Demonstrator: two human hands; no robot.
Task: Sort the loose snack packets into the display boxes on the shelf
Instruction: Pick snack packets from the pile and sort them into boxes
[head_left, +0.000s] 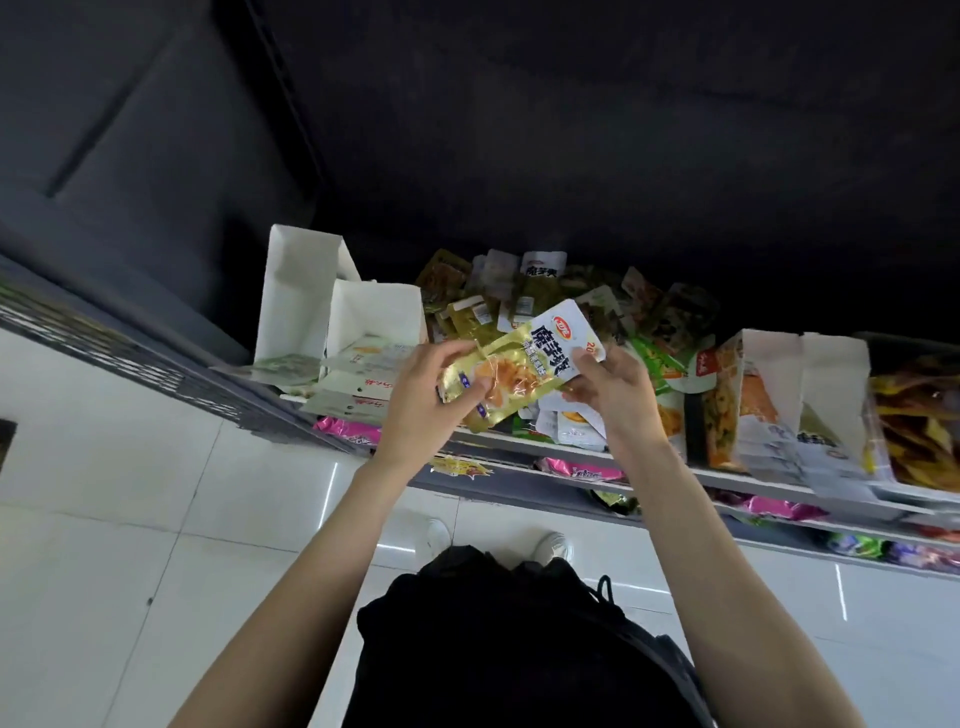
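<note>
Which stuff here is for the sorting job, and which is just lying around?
For the job:
yellow packet, held by left hand and right hand
pile of loose packets
white boxes

Just around:
pink packets on the lower shelf
white shoes

Beyond both hands, heaped loose packets (524, 291) crowding the shelf (571, 457). Left of the left hand (426, 395), tall white display boxes (332, 312). Right of the right hand (618, 389), upright boxes (779, 395) walling passage.

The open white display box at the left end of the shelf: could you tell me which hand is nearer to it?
Left. The left hand grips the yellow packet just right of the white display box; the right hand holds the packet's other end, farther right.
</note>
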